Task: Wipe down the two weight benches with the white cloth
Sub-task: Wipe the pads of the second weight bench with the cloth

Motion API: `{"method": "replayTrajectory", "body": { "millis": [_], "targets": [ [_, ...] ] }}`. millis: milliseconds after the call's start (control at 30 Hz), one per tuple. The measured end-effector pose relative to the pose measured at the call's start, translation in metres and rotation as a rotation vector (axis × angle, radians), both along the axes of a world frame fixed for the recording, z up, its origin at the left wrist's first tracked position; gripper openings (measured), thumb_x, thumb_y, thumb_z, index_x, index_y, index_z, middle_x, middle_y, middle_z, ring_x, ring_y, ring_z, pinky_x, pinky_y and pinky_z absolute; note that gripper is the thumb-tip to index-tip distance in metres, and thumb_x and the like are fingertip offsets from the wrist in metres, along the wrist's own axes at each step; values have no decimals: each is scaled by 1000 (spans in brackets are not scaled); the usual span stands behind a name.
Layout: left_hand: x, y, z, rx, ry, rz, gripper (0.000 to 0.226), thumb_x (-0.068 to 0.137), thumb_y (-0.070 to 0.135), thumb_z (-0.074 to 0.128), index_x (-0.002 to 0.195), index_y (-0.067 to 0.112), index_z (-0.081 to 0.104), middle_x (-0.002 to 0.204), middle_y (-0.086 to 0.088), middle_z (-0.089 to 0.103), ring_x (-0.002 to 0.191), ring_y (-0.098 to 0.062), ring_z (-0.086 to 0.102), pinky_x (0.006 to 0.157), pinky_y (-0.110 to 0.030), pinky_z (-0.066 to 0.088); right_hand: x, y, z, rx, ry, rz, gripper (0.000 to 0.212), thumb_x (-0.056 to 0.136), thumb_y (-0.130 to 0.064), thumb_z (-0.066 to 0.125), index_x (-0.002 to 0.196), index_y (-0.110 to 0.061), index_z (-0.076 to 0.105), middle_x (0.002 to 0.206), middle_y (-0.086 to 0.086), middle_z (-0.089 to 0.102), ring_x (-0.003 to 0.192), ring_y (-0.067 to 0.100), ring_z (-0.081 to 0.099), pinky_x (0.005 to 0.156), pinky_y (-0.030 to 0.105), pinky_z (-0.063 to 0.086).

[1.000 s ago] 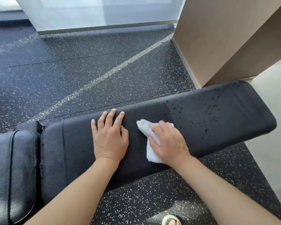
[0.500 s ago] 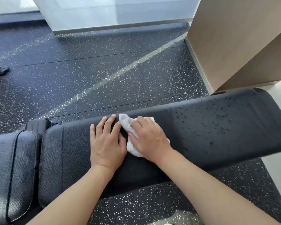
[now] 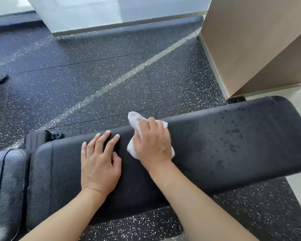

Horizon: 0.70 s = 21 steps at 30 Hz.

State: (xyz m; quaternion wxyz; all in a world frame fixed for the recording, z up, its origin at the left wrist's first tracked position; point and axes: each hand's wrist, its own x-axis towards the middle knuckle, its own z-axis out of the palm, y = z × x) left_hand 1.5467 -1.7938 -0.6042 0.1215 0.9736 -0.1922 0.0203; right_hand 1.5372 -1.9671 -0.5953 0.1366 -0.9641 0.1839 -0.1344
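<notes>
Here, from my remote seat, is what I read off the head view.
Bench: the long black padded desk (image 3: 215, 145) runs from lower left to the right edge, and I see dark droplet specks scattered over its right half.
Seat pad: a second black cushion (image 3: 9, 188) sits just beside the bench's left end, a narrow gap between them.
Cloth: the white cloth (image 3: 135, 120) lies bunched on the desk's far edge, one corner poking out past the edge over the floor.
Right hand: I see my right hand (image 3: 152, 143) on top of the cloth, fingers curled over it and pressing it to the padding; white shows on both sides of the palm.
Left hand: my left hand (image 3: 100, 162) lies flat on the desk just beside the cloth, fingers straight and slightly spread, holding nothing.
Floor: black speckled rubber floor (image 3: 94, 75) with a pale diagonal stripe.
Surroundings: a beige panel (image 3: 250, 40) stands at upper right, near the bench's far end.
</notes>
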Motion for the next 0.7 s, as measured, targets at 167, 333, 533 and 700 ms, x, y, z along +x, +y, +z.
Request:
{"method": "replayTrajectory", "body": {
  "millis": [167, 333, 533, 700],
  "targets": [
    [-1, -1, 1, 3, -4, -3, 55, 92, 29, 42, 141, 17, 63, 154, -9, 54, 144, -39, 45, 121, -66, 28, -4, 0, -6, 32, -131, 393, 20, 90, -31, 61, 96, -13, 67, 91, 6, 63, 79, 27, 58, 67, 39, 49],
    [1, -2, 0, 6, -30, -17, 53, 93, 30, 44, 141, 17, 64, 153, -10, 54, 143, -40, 46, 121, -65, 27, -23, -122, -10, -73, -59, 235, 22, 93, -26, 58, 106, -10, 68, 94, 9, 61, 82, 31, 59, 68, 43, 51],
    [1, -1, -2, 12, -10, -9, 54, 93, 31, 44, 142, 19, 63, 154, -9, 53, 145, -39, 45, 123, -64, 25, -7, -117, -2, -47, 38, -217, 18, 94, -29, 59, 98, -12, 61, 94, 9, 59, 83, 32, 55, 69, 42, 41],
    [2, -3, 2, 5, 15, -2, 54, 92, 29, 43, 141, 17, 63, 154, -11, 53, 144, -41, 45, 122, -65, 26, 36, -12, -2, 29, 36, 40, 23, 95, -34, 53, 106, -17, 63, 100, 4, 61, 89, 27, 56, 76, 41, 42]
  ]
}}
